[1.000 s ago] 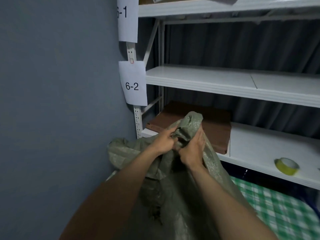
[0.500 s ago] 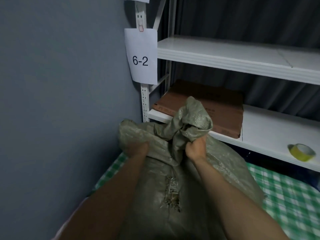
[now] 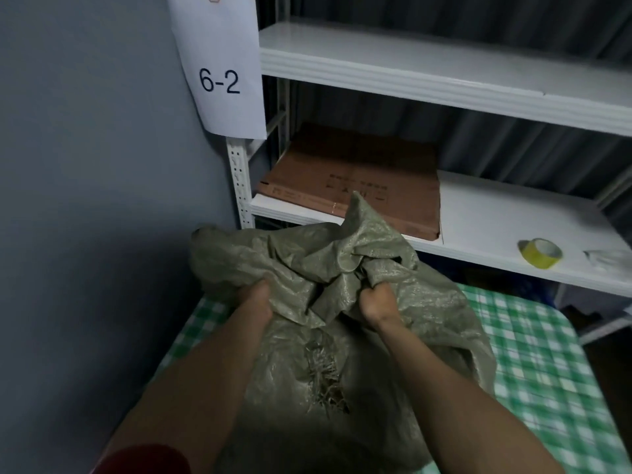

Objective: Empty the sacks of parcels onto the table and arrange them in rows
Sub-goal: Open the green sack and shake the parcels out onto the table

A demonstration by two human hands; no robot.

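Note:
A bulging olive-green woven sack [image 3: 420,313] stands on the table with the green-and-white checked cloth [image 3: 533,343]. Its bunched mouth points up and away from me. My left hand [image 3: 254,299] grips a fold of the sack at the left of the mouth. My right hand [image 3: 378,301] clutches the gathered fabric at the right. A frayed tear [image 3: 323,381] shows on the sack's near side. The parcels inside are hidden.
A grey wall [image 3: 102,200] closes the left side. White metal shelving [image 3: 444,73] stands behind the table, tagged with a paper label "6-2" [image 3: 220,80]. A flat brown carton [image 3: 355,186] and a yellow tape roll [image 3: 540,253] lie on the lower shelf.
My hands have parted: the left slid from the bunched top out to the left fold, spreading the mouth. The view tilted down and closer, so the shelves sit higher.

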